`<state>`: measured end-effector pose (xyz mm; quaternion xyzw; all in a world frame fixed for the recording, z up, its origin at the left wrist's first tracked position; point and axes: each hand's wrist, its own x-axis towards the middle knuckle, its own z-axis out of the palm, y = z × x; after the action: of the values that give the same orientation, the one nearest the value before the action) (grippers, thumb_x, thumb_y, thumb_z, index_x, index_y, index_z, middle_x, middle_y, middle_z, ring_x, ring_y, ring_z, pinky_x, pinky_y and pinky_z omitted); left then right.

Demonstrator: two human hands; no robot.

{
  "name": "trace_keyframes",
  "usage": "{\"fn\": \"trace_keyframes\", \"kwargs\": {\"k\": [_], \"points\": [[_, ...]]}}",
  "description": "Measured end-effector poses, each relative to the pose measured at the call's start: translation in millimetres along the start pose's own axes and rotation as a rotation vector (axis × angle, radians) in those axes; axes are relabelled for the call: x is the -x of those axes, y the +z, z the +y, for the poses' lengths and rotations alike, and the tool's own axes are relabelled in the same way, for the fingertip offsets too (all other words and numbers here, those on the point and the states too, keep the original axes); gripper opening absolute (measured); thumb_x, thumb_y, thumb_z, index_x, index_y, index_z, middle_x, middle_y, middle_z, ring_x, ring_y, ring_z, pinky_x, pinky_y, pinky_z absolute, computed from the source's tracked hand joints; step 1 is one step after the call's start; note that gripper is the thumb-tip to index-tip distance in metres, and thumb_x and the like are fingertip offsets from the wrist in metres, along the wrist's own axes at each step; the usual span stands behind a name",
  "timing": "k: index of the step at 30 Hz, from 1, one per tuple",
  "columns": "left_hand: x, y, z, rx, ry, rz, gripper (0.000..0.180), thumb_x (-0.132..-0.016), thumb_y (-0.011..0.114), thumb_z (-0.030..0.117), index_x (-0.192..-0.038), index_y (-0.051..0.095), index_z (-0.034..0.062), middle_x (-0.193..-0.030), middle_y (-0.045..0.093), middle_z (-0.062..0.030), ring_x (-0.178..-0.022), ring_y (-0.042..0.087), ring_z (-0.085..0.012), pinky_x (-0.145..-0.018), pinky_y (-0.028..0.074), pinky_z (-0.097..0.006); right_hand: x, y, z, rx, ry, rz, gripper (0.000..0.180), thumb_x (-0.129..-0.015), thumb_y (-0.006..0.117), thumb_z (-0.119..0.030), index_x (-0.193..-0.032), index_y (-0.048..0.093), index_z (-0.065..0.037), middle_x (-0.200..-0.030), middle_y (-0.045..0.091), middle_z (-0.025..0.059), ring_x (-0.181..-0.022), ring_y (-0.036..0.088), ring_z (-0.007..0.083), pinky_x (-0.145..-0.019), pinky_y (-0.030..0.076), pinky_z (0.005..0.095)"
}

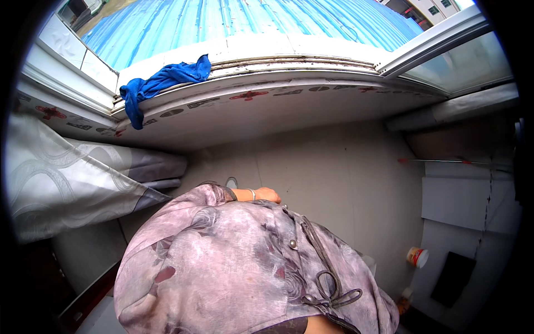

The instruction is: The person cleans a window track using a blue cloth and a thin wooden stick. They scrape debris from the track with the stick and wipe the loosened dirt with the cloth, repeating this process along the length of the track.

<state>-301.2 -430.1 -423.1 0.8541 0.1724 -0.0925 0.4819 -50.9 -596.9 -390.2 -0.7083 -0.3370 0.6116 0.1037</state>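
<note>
My left hand [268,195] reaches out from under the mottled pink-grey blouse [222,250], with a light bracelet [253,194] at the wrist. Its fingers look curled in; their undersides are hidden, and nothing shows in them. At the blouse's lower right edge, a small orange-brown patch looks like part of my right hand [403,305]. Its fingers cannot be made out, and a pale object [407,293] is beside it. A blue cloth [161,83] lies crumpled over the left part of the window sill, one end hanging down, apart from both hands.
An open sliding window with dirty tracks [295,61] faces me, a blue corrugated roof [250,19] beyond it. A patterned grey curtain [72,172] hangs at left. Right are a red-and-white tub [417,256], white panels [456,203] and a dark rectangular object [453,278].
</note>
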Motion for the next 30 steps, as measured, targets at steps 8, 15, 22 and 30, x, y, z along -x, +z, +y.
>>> {"fn": "trace_keyframes", "kwargs": {"k": [8,15,22,30], "points": [[-1,-1,3,0.191,0.0,0.062,0.029,-0.079,0.061,0.016,-0.108,0.063,0.0104,-0.105,0.066,-0.0121,-0.103,0.061,-0.0319,-0.086,0.048,-0.043,4,2,3,-0.013,0.021,-0.004,0.022,-0.081,0.059,-0.018,-0.1,0.063,-0.007,-0.091,0.065,0.0073,-0.082,0.064,0.0218,-0.077,0.052,0.0351],[9,-16,15,0.353,-0.019,-0.009,0.024,-0.08,0.06,0.011,-0.104,0.064,0.0093,-0.096,0.067,-0.0141,-0.097,0.063,-0.0316,-0.083,0.047,-0.043,6,5,5,-0.023,0.03,-0.014,0.022,-0.081,0.058,-0.017,-0.101,0.063,-0.007,-0.09,0.065,0.0066,-0.081,0.064,0.0211,-0.076,0.052,0.0346],[11,-9,6,0.14,-0.006,0.133,0.013,-0.075,0.06,0.015,-0.085,0.064,0.0065,-0.085,0.067,-0.0153,-0.083,0.063,-0.0371,-0.074,0.049,-0.045,8,9,3,-0.034,0.029,-0.031,0.023,-0.081,0.058,-0.017,-0.101,0.062,-0.007,-0.09,0.065,0.0059,-0.081,0.064,0.0204,-0.075,0.052,0.0341],[20,-3,-13,0.047,-0.101,0.137,0.02,-0.074,0.062,0.018,-0.09,0.068,0.0085,-0.087,0.068,-0.0169,-0.087,0.064,-0.036,-0.077,0.05,-0.044,47,-9,32,-0.109,-0.037,-0.161,0.023,-0.081,0.058,-0.017,-0.102,0.062,-0.008,-0.089,0.065,0.0051,-0.08,0.064,0.0196,-0.075,0.052,0.0335]]}}
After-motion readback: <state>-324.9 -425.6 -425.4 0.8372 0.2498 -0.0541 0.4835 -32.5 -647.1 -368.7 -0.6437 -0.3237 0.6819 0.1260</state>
